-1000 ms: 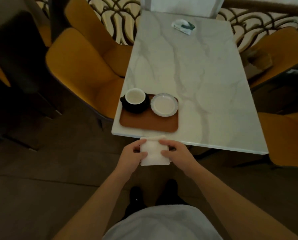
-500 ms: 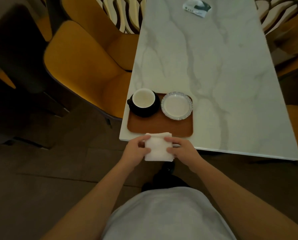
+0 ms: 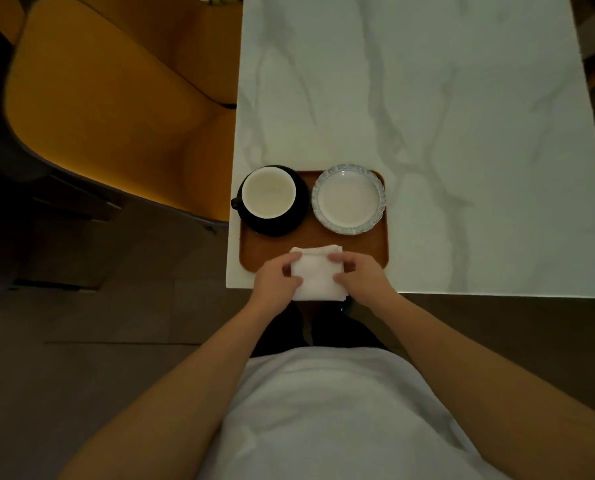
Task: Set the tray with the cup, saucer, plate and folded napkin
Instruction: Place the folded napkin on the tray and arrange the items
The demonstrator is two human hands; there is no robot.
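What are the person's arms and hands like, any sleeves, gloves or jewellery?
Both forearms are bare up to the bottom edge of the picture, so no sleeves show. The left hand and right hand wear no gloves, and no rings or watch can be made out in the dim light. A light grey top covers the torso.

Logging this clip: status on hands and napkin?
Left hand, right hand both gripping folded white napkin over brown tray's near edge. Nothing blocking.

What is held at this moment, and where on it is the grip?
The folded napkin, held by both hands: the left hand grips its left edge, the right hand its right edge. Its far end lies over the near part of the tray.
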